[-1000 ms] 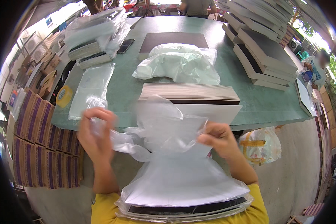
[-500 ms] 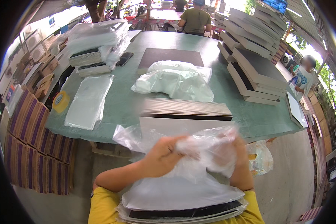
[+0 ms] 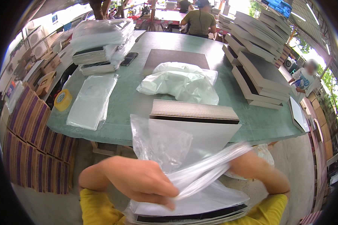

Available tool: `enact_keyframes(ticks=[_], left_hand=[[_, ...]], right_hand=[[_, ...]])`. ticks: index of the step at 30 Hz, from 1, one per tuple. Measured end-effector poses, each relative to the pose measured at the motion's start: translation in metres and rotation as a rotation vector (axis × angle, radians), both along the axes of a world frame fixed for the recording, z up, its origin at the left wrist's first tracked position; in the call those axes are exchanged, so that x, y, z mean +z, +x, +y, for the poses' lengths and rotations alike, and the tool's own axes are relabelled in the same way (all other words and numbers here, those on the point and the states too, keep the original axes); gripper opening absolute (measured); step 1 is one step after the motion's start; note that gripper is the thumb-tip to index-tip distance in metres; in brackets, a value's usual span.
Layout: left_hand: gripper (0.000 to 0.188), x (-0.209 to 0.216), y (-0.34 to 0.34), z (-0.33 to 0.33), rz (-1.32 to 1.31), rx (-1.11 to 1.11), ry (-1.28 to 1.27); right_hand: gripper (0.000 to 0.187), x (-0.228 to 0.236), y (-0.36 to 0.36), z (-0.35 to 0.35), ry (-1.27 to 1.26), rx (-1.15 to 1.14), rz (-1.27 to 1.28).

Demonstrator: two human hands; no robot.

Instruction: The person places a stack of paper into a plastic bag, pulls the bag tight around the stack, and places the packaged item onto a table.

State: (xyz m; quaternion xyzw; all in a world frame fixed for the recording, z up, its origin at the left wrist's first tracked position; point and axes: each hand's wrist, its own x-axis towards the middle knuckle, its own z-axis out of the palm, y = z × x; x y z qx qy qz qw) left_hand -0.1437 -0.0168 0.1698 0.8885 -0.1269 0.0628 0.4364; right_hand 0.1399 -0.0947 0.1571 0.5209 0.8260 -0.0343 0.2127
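Observation:
A clear plastic bag [image 3: 210, 163] stretches between my hands, its loose end crumpled in front of a white board. My left hand [image 3: 142, 182] pinches the bag's near edge with curled fingers. Blurred by motion, my right hand [image 3: 248, 165] is closed on the other end of the bag. Under them, against my body, lies a stack of white and black boards [image 3: 191, 208] wrapped in clear plastic. At the table's near edge is a stack of thin boards [image 3: 195, 110], with a white board [image 3: 214, 137] slanting down from it toward me.
The green table [image 3: 127, 97] bears a heap of plastic bags [image 3: 180, 84], flat clear bags [image 3: 92, 101], yellow tape [image 3: 62, 100], a phone [image 3: 129, 59], wrapped stacks [image 3: 97, 45] and piled dark-topped boxes [image 3: 261, 71]. Cartons [image 3: 35, 157] stand at left. Other people are farther off.
My hands have moved apart and nearer my body, drawing the bunched plastic bag out into a taut band. More of the white board in front shows.

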Motion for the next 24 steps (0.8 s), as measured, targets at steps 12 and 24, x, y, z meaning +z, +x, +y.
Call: enact_keyframes(ticks=[12, 24], left_hand=[[0.007, -0.006, 0.009, -0.038, -0.358, 0.346, 1.067], [0.020, -0.073, -0.024, 0.002, 0.589, 0.595, 0.844]], right_hand=[[0.021, 0.039, 0.024, 0.001, 0.236, -0.116, 0.338], [0.021, 0.061, -0.029, 0.000, 0.298, -0.064, 0.500]])
